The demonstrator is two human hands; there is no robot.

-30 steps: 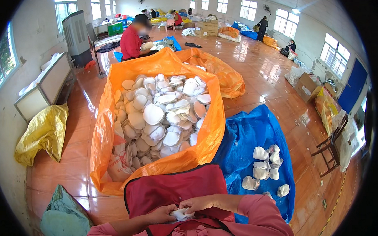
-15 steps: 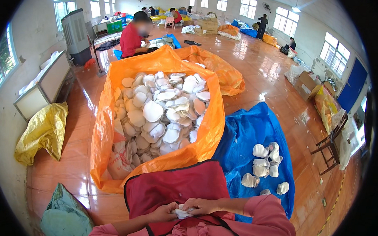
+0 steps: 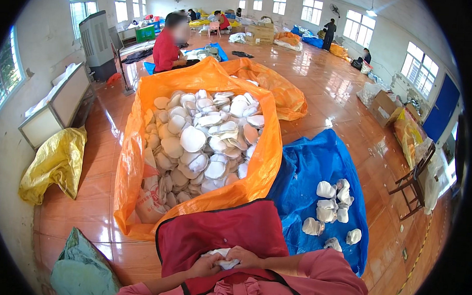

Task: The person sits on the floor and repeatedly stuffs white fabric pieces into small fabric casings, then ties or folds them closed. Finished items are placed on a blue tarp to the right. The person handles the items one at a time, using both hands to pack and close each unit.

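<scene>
Fingers of the left hand (image 3: 205,267) and the right hand (image 3: 245,257) curl closely around a crumpled white fabric pad (image 3: 221,252), held low at the bottom centre of the view, just above the wearer's lap. The right hand bends over the pad's right side, fingertips down against it; the left hand cups it from the left — how its fingers lie underneath cannot be told, since the pad and the hand itself hide them. Both hands are nearly closed, with the pad between them.

Beneath the hands spreads a dark red apron (image 3: 223,225) edged in black, worn over pink clothing (image 3: 328,273). Directly beyond it stands a large orange woven sack (image 3: 126,195), its mouth wide, heaped with rounded pads (image 3: 193,139) (mostly white, a few of them peach). To its right, a blue sheet (image 3: 304,170) lies on the shiny orange-brown tiled floor (image 3: 341,109), bearing a loose cluster of small white bundles (image 3: 326,210).

A green sack (image 3: 81,272) slumps at lower left, with a yellow sack (image 3: 53,164) farther up that side. Behind the orange sack — off to the left — a person in a red top (image 3: 165,51) sits; a wooden chair (image 3: 415,182) stands at far right.
</scene>
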